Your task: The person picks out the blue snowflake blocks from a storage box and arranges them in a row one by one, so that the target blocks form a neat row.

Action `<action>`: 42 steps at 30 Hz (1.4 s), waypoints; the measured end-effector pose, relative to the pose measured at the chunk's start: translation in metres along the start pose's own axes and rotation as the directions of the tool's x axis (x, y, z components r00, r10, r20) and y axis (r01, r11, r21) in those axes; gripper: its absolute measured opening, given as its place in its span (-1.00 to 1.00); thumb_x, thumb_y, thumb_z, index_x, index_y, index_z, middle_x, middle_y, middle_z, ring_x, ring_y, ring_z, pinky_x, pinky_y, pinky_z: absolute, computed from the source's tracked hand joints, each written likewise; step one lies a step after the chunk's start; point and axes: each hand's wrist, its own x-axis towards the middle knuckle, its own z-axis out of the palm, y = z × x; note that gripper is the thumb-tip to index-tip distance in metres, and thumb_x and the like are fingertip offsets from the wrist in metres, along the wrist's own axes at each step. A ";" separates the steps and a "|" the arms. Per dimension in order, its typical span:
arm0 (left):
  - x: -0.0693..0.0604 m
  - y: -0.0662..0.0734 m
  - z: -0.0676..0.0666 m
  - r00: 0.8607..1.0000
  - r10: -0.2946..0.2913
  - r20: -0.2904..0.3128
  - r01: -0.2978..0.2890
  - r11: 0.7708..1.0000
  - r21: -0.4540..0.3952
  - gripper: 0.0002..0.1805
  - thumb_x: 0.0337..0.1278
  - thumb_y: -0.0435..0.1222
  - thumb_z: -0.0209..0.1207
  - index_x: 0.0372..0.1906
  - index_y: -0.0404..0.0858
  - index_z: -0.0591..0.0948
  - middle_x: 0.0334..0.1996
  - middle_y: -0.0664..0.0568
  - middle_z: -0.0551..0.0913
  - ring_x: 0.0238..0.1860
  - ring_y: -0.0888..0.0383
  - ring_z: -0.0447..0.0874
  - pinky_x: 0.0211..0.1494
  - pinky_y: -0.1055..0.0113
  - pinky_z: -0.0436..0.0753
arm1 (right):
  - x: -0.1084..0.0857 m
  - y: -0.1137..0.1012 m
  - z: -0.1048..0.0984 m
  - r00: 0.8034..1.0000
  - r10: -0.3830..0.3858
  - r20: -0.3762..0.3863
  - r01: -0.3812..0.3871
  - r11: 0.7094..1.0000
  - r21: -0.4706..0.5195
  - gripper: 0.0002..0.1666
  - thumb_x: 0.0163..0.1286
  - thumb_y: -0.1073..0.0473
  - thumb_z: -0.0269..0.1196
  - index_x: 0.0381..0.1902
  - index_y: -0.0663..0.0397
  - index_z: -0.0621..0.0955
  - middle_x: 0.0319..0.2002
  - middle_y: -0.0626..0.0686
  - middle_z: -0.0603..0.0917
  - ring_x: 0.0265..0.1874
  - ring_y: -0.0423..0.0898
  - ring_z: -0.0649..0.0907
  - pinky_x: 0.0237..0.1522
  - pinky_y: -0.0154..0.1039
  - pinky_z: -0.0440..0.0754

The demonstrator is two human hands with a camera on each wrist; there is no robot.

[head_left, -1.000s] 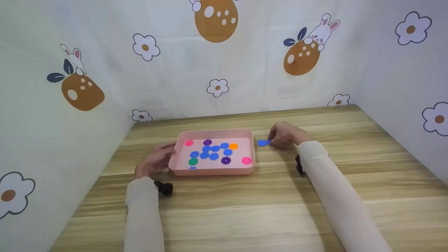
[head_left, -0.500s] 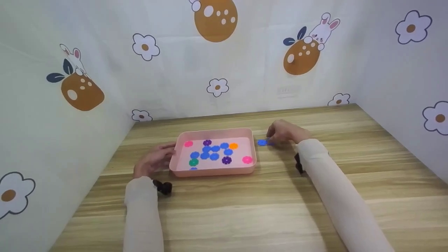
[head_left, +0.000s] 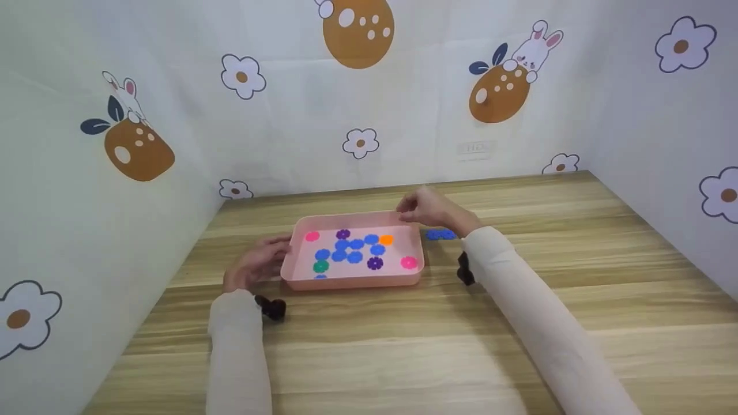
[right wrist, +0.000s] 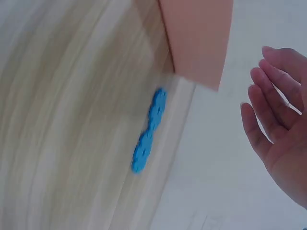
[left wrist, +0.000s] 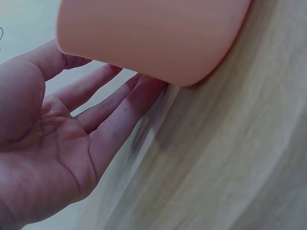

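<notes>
Wood-grain tabletop [head_left: 369, 346] bears blue flower discs [head_left: 440, 234] beside pink tray [head_left: 353, 283]. I see left hand [head_left: 258, 263] and right hand [head_left: 431, 207] at its edges, loosely spread.

Head cam sits high over the near side of the bench [head_left: 369, 351], facing forward and down; widest and farthest, covering left hand [head_left: 259, 263], right hand [head_left: 431, 207], tray [head_left: 351, 283] and backdrop [head_left: 300, 155]. Left wrist cam [head_left: 274, 309]: close in, looking past the palm at the tray's outer wall, picture canted. Right wrist cam [head_left: 466, 270]: also close and canted, its hand at frame edge. Head and right wrist share the blue pair [head_left: 441, 234]; all three share the tray.
</notes>
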 end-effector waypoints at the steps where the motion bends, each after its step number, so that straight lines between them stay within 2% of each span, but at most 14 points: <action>1: 0.000 0.000 0.000 1.000 0.002 0.005 -0.002 1.000 -0.009 -0.38 0.48 -0.20 0.01 0.57 -0.06 0.21 0.42 -0.17 0.43 0.19 0.04 0.51 0.38 0.07 0.51 | 0.002 -0.004 0.004 1.000 -0.012 0.008 0.012 1.000 -0.010 -0.69 0.36 0.20 0.34 0.01 0.24 0.72 -0.09 0.19 0.76 -0.12 0.05 0.66 0.08 -0.06 0.68; 8: -0.001 0.001 0.000 1.000 0.007 0.004 -0.007 1.000 -0.014 -0.38 0.50 -0.18 0.01 0.57 -0.03 0.21 0.44 -0.15 0.41 0.25 0.02 0.49 0.43 0.04 0.47 | 0.009 -0.022 0.028 0.991 -0.032 0.129 0.038 0.998 -0.043 -0.65 0.32 0.17 0.39 0.03 0.20 0.71 -0.08 0.14 0.74 -0.09 0.00 0.61 0.10 -0.12 0.63; 11: -0.002 0.000 0.000 1.000 0.009 0.000 -0.009 1.000 -0.013 -0.38 0.49 -0.17 0.01 0.57 -0.04 0.20 0.44 -0.15 0.41 0.28 0.01 0.48 0.44 0.03 0.46 | 0.010 -0.027 0.035 0.981 -0.009 0.195 0.021 0.998 -0.058 -0.61 0.31 0.16 0.39 0.07 0.15 0.69 -0.02 0.13 0.72 -0.03 0.00 0.60 0.16 -0.08 0.60; 14: -0.001 -0.001 0.000 1.000 0.007 0.000 -0.007 1.000 -0.013 -0.37 0.50 -0.16 0.01 0.57 -0.04 0.19 0.44 -0.16 0.40 0.31 -0.01 0.46 0.46 0.01 0.44 | 0.009 -0.029 0.041 0.974 0.029 0.224 -0.013 0.997 -0.072 -0.60 0.30 0.16 0.40 0.09 0.11 0.69 0.00 0.12 0.71 0.01 0.02 0.61 0.20 -0.03 0.58; 21: 0.000 -0.002 0.002 1.000 -0.002 -0.012 0.002 1.000 -0.003 -0.39 0.51 -0.17 -0.01 0.57 -0.04 0.20 0.44 -0.16 0.40 0.34 -0.02 0.44 0.47 -0.01 0.42 | 0.010 -0.027 0.052 0.979 0.051 0.199 -0.014 0.983 -0.181 -0.68 0.26 0.13 0.44 -0.02 0.00 0.76 -0.08 0.02 0.76 -0.08 -0.05 0.63 0.12 -0.10 0.62; 24: 0.001 -0.002 0.004 1.000 -0.002 -0.021 0.001 1.000 -0.018 -0.39 0.50 -0.18 0.00 0.56 -0.05 0.21 0.44 -0.15 0.42 0.32 -0.01 0.46 0.46 0.01 0.44 | 0.010 -0.025 0.053 0.979 0.069 0.194 -0.034 0.983 -0.181 -0.71 0.25 0.13 0.44 -0.05 -0.02 0.77 -0.10 0.01 0.75 -0.12 -0.06 0.61 0.06 -0.14 0.62; 31: 0.004 -0.002 0.005 1.000 0.007 -0.024 -0.008 0.998 -0.058 -0.36 0.46 -0.23 0.02 0.56 -0.16 0.20 0.43 -0.19 0.42 0.29 0.04 0.49 0.46 0.04 0.44 | 0.011 -0.026 0.054 0.977 0.054 0.207 -0.009 0.978 -0.210 -0.70 0.25 0.12 0.44 -0.05 0.02 0.77 -0.12 0.03 0.79 -0.22 -0.14 0.60 -0.05 -0.24 0.62; 34: 0.003 -0.003 0.005 0.999 -0.001 -0.039 -0.001 0.998 -0.056 -0.36 0.44 -0.23 0.04 0.56 -0.16 0.22 0.41 -0.19 0.44 0.29 0.05 0.51 0.45 0.04 0.45 | 0.012 -0.027 0.055 0.977 0.071 0.203 -0.027 0.977 -0.212 -0.73 0.25 0.11 0.45 -0.09 0.00 0.77 -0.17 0.00 0.77 -0.25 -0.12 0.59 -0.12 -0.25 0.59; 42: 0.001 -0.002 0.003 0.999 -0.008 -0.054 0.006 0.999 -0.047 -0.36 0.45 -0.21 0.04 0.56 -0.13 0.22 0.42 -0.17 0.44 0.32 0.02 0.48 0.45 0.04 0.45 | 0.012 -0.031 0.059 0.976 0.090 0.197 -0.046 0.975 -0.216 -0.75 0.25 0.12 0.44 -0.10 -0.01 0.75 -0.17 -0.01 0.72 -0.19 -0.07 0.59 -0.05 -0.20 0.58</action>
